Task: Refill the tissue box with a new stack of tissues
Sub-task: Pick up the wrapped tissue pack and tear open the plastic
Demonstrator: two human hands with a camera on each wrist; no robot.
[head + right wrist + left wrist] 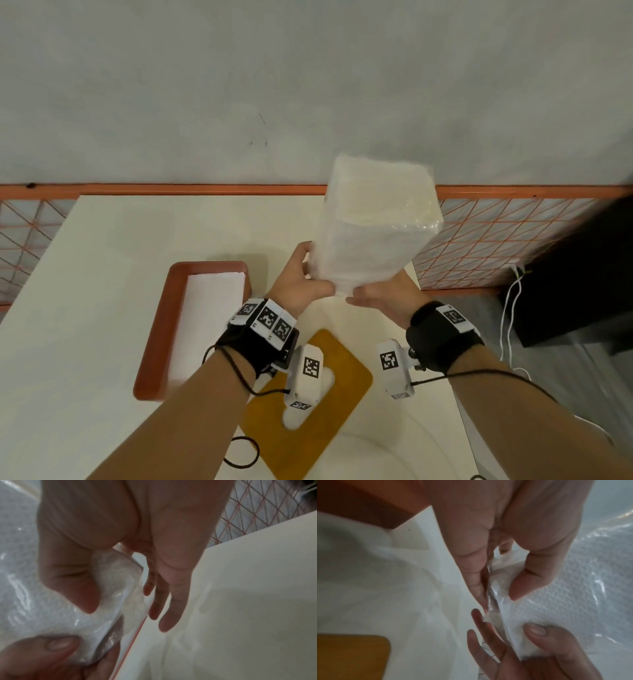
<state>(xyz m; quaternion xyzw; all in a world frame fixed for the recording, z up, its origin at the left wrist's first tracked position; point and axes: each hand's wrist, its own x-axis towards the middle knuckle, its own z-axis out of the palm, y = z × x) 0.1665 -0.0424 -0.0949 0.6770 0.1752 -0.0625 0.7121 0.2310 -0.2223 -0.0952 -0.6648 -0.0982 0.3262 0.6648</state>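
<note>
table (102,240) far left corner and left edge: open top, room for a hand to pass w/o touching anything. red tray (154,342) w/ white sheets sits mid-table toward the left, long side running front to back; blocks a low sweep there. yellow lid (342,387) w/ slot lies flat near the front edge, between the forearms, low obstacle only. both hands, left hand (294,284) & right hand (383,294), hold the wrapped tissue pack (373,226) up over the far right part, filling the space above it. orange mesh fence (496,240) closes the far edge and right side. black box (582,274) and white cord beyond the right edge.
</note>
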